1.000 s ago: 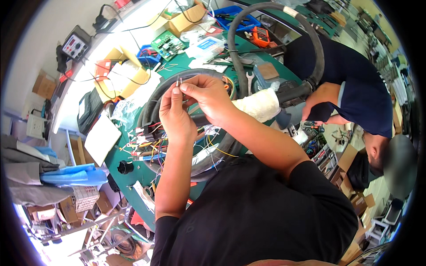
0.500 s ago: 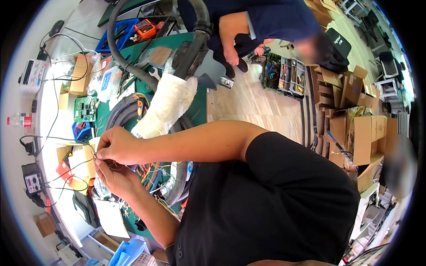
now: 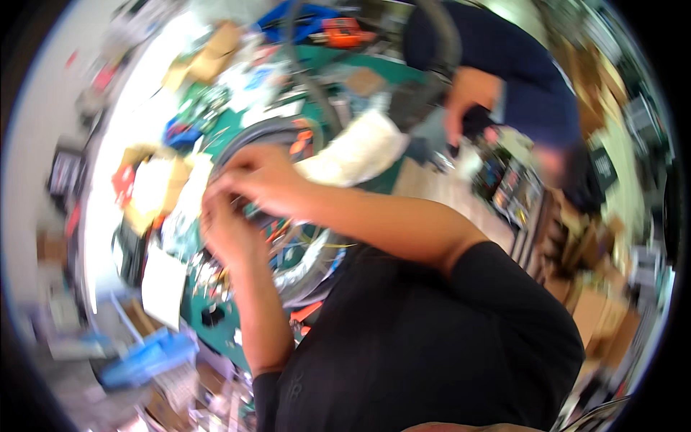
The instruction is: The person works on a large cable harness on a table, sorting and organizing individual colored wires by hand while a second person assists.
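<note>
My right hand (image 3: 263,180) and my left hand (image 3: 234,230) meet fingertip to fingertip above the left part of the green table (image 3: 394,70). Both are closed in a pinch. Motion smears the fingers, so whatever small thing is between them cannot be made out. Just beyond my right hand lies a coil of black hose (image 3: 248,133). A thick hose part wrapped in whitish material (image 3: 360,151) rests above my right forearm. Loose coloured wires (image 3: 288,241) show between my forearms, partly hidden by them.
A co-worker in dark blue (image 3: 497,57) bends down beyond the table, near an open toolbox (image 3: 515,191). An orange meter (image 3: 344,32) sits by a blue tray (image 3: 295,21). A cardboard box (image 3: 162,191) and white board (image 3: 164,284) stand left; more cartons (image 3: 601,309) are at right.
The whole view has shifted and blurred, with the table and my hands now further right in the picture. My hands stay together in the same pinch. The co-worker's arm has bent lower.
</note>
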{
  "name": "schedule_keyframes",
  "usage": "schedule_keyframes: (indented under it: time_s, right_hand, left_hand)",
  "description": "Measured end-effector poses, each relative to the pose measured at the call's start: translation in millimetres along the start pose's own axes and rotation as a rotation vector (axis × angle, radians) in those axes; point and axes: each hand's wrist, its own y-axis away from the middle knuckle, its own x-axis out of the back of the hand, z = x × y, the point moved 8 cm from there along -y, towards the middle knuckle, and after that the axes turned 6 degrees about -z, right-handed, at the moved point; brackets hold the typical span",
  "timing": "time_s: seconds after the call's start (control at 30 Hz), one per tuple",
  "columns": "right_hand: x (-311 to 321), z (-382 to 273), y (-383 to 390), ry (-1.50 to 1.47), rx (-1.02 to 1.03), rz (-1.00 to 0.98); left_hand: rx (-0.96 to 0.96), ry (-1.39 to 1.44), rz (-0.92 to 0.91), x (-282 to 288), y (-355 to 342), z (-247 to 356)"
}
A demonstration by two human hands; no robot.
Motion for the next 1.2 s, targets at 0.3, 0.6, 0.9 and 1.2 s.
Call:
schedule_keyframes:
  time_s: [0.3,0.6,0.9,1.2]
  right_hand:
    - [-25.6,-43.5,-4.1,0.677,0.382,-0.165]
    - [-54.9,-55.6,2.7,0.993,0.707,-0.233]
    - [-32.3,-22.4,-11.7,0.442,0.297,-0.231]
    - [-25.3,-17.0,-15.5,0.389,0.215,-0.214]
  left_hand:
    - [-0.079,-0.537,0.108,43.7,2.6,61.9]
    - [-0.056,-0.528,0.032,51.2,7.1,69.7]
    - [0.053,-0.254,-0.045,41.2,3.0,53.6]
    - [0.093,-0.249,-0.091,27.8,-1.4,47.3]
